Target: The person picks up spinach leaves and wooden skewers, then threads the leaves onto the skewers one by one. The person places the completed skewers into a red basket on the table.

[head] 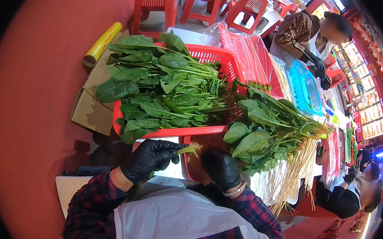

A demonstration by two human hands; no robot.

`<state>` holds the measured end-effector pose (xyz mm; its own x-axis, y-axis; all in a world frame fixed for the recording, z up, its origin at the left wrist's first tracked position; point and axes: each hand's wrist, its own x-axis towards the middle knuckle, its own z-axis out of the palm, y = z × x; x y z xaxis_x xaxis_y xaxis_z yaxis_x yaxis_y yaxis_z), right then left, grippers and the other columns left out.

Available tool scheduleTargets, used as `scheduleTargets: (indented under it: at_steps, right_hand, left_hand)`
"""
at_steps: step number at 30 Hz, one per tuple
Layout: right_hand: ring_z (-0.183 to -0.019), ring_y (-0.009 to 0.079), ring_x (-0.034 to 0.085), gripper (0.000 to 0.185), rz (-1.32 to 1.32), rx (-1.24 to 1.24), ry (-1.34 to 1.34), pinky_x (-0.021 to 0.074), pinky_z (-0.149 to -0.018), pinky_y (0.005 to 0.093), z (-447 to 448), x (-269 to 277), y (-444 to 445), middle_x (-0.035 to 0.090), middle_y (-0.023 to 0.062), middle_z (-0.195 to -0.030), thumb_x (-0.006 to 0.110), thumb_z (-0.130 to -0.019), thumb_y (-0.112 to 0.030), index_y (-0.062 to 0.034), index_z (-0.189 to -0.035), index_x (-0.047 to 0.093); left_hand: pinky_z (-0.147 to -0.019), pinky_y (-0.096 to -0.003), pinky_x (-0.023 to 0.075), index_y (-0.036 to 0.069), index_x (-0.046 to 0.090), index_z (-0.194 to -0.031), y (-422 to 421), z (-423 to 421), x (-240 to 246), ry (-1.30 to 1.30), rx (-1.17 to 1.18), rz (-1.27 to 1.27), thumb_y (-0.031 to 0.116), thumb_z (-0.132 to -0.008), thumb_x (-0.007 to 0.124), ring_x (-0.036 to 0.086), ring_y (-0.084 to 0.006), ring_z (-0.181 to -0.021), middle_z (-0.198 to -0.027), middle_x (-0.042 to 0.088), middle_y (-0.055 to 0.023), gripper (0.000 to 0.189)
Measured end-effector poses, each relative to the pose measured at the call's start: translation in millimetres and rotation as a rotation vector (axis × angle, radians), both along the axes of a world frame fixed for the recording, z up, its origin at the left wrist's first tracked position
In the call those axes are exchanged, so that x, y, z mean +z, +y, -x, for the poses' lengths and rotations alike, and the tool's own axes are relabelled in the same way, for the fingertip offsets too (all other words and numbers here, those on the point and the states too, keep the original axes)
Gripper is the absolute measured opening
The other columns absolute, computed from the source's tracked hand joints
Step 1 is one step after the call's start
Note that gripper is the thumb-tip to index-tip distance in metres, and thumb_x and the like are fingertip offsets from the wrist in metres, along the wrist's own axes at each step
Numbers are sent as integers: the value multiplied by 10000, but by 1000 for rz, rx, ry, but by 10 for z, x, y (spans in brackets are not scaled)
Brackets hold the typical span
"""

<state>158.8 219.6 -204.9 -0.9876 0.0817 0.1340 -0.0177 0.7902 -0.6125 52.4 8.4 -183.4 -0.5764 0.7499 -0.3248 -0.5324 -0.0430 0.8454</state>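
Note:
My left hand (151, 156), in a black glove, pinches a pale green spinach stalk (189, 149) near its cut end. A little green shows below that hand. My right hand (223, 169), also black-gloved, is blurred just right of the stalk; whatever its fingers hold is hidden. Between and beneath both hands lies a red container (186, 166), mostly covered. Beyond them stands a red plastic basket (173, 131) heaped with leafy spinach (167, 84). To its right, more spinach (261, 131) rests with stems pointing right, partly over a bundle of bamboo skewers (296, 175).
A pink plastic-lined tray (250, 56) holds skewered greens. A blue basket (305, 88) stands by a gloved co-worker (296, 36). Another person (343, 199) sits at right. Left are a cardboard box (91, 101) and a yellow roll (103, 43). Red stools (155, 5) stand behind.

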Motion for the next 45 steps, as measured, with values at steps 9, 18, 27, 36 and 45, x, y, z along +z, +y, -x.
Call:
scheduleTargets:
  at_steps: [9, 18, 27, 36, 45]
  right_hand:
    - [-652, 323, 579, 116, -145, 42, 119, 476, -596, 373, 47, 127, -125, 596, 117, -715, 652, -698, -122, -58, -791, 628]
    - [-649, 305, 557, 113, -231, 43, 92, 452, -578, 391, 82, -83, -52, 565, 106, -699, 640, -675, -186, -92, -733, 619]
    - [-644, 264, 572, 140, -56, -3, 55, 462, -585, 343, 65, 14, -37, 593, 110, -730, 633, -704, -92, -42, -835, 628]
    - [-770, 136, 571, 226, 1212, -277, -262, 453, -733, 266, 30, 25, 137, 605, 57, -848, 465, -864, -139, 16, -1005, 549]
    - [-786, 129, 571, 143, 954, -160, -177, 457, -709, 262, -85, 588, -10, 598, 43, -838, 503, -845, -32, 0, -953, 590]
  left_hand:
    - [-449, -189, 326, -25, 616, -1002, 68, 14, 77, 10, 2, 15, 114, -865, 544, 403, -43, -491, -718, 602, -34, 209]
    - [-455, -186, 329, -16, 614, -1023, 67, 28, 98, 32, -10, 45, 105, -865, 533, 406, -46, -496, -726, 598, -37, 215]
    - [-453, -185, 325, -13, 606, -1039, 103, 23, 85, 2, -2, -9, 114, -866, 541, 408, -54, -494, -716, 594, -42, 225]
    - [-446, -191, 334, -21, 595, -1021, 181, 39, 74, -56, 8, -50, 99, -851, 548, 431, -63, -482, -716, 604, -65, 214]
    - [-460, -172, 329, 45, 609, -1027, 288, 13, 85, 120, 20, -64, 128, -875, 548, 420, -35, -508, -734, 589, 22, 183]
